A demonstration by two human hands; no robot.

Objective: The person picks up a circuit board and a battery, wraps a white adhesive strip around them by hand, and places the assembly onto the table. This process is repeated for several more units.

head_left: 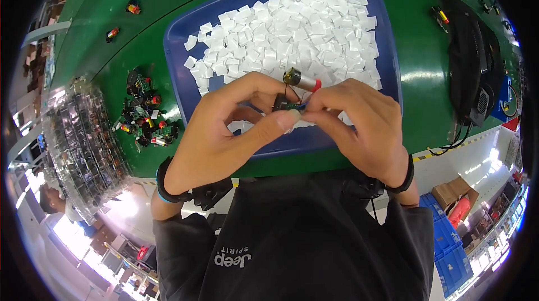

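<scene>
Above the near part of a blue tray (pixel 171 56), both hands meet on one small electronic assembly. My left hand (pixel 224 124) is closed, its thumb and fingers pinching a small green circuit board (pixel 292 107) with a black part (pixel 279 101) beside it. Thin wires run up from the board to a silver cylinder (pixel 301 80), dark at one end and red at the other. My right hand (pixel 362 118) pinches at the board's right edge, where the fingertips cover the exact grip. Many white paper-like squares (pixel 292 31) fill the tray.
Several similar assemblies (pixel 147 113) lie heaped on the green table (pixel 418 48) left of the tray. Stacked clear plastic trays (pixel 87 144) stand farther left. A black bag (pixel 471 54) lies at the right. Blue crates (pixel 449 245) stand below the table, at lower right.
</scene>
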